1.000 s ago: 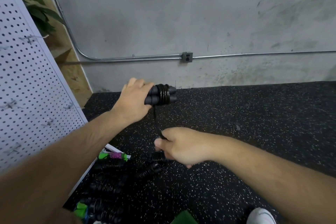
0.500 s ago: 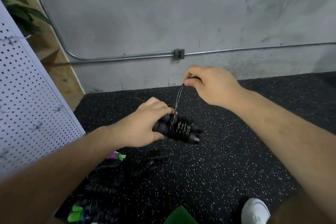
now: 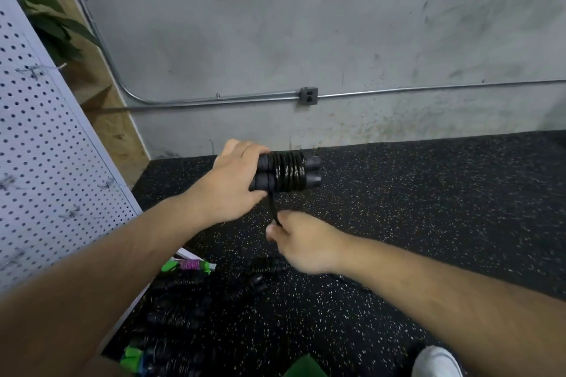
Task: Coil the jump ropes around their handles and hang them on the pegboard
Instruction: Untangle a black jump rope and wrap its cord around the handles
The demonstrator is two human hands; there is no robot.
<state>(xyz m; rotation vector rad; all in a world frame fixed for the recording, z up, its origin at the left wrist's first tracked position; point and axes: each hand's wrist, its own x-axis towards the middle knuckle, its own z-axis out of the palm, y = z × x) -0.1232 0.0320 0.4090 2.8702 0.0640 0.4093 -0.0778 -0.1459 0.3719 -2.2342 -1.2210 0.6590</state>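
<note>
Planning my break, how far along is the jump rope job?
Done: several coiled ropes lie on the floor. In hand: left hand grips black handles, mostly wound; right hand pinches the loose rope below. Left: nothing hangs on the visible pegboard yet.

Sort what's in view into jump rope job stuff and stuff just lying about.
For the job: black handles wrapped in rope, held by left hand; loose strand, pinched by right hand; pegboard; other rope bundles.
Just lying about: plant; wall outlet; white shoe.

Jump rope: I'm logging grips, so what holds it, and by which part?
The left hand grips the two black handles at their uncoiled end; the right hand pinches the loose rope strand below the coil.
</note>
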